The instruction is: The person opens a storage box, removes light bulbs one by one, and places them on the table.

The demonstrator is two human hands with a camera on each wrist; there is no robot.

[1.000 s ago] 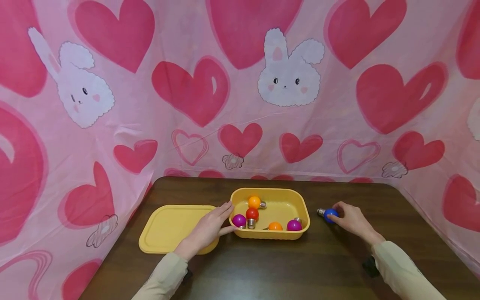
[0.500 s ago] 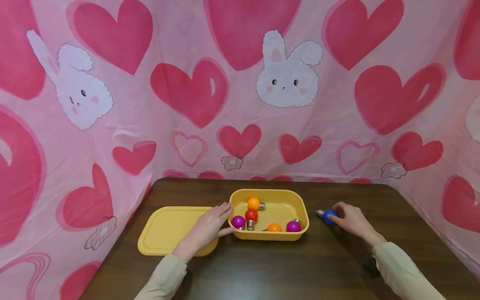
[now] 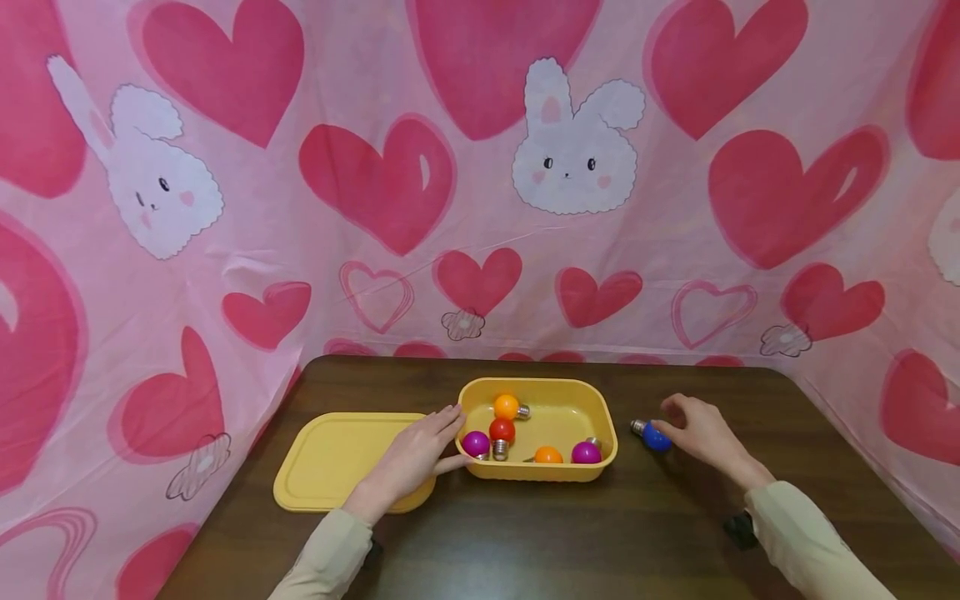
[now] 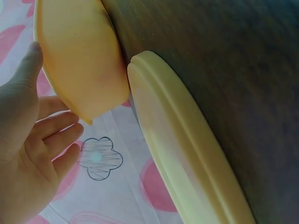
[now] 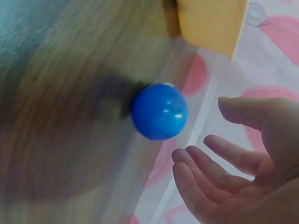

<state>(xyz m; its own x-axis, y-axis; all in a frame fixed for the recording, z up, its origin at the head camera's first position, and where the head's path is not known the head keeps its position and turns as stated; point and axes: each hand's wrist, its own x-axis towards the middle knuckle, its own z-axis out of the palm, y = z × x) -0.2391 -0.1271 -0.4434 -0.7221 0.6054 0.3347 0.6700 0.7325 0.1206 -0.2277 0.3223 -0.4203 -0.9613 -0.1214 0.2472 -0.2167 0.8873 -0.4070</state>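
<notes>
Pink cloth with red hearts and white rabbits hangs behind and beside this dark wood-grained bench.

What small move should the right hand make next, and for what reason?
Probably lift the right hand away from the blue bulb: the right wrist view shows its fingers open and clear of the bulb, which rests on the table.

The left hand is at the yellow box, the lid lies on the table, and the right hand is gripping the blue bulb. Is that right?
Not quite: the right hand isn't gripping the blue bulb; the right wrist view shows a gap between them. The rest stands.
</notes>
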